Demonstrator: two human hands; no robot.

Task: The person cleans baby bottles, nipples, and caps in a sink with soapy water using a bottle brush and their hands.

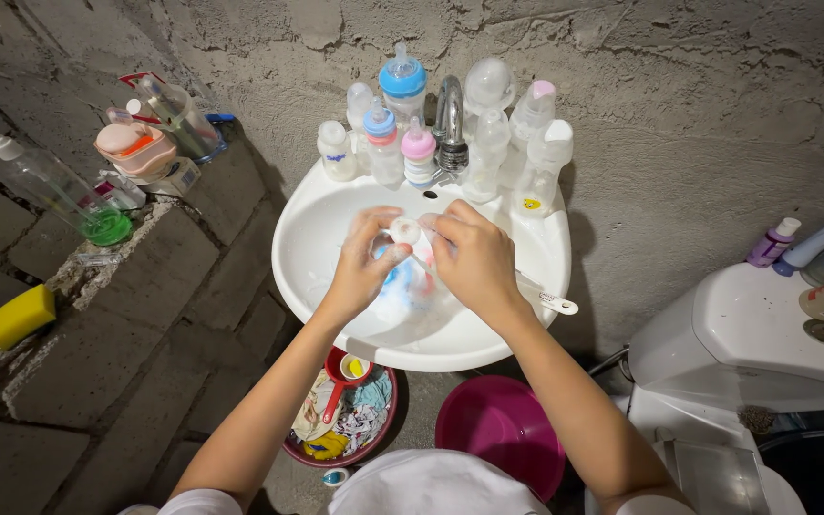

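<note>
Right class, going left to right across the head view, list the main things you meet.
Pump bottle → yellow sponge → pink box → left hand → right hand → purple bottle → white tank lid.

Both hands, left hand (362,262) and right hand (474,259), grip a baby bottle (401,278) over the white sink (309,238).

We see the white sink (309,250) bowl open on its left and near sides, so hands can pass there. Along the back rim a row of baby bottles (402,143) crowds the tap (449,122), blocking any reach behind. A brush handle (550,300) juts over the right rim.
</note>
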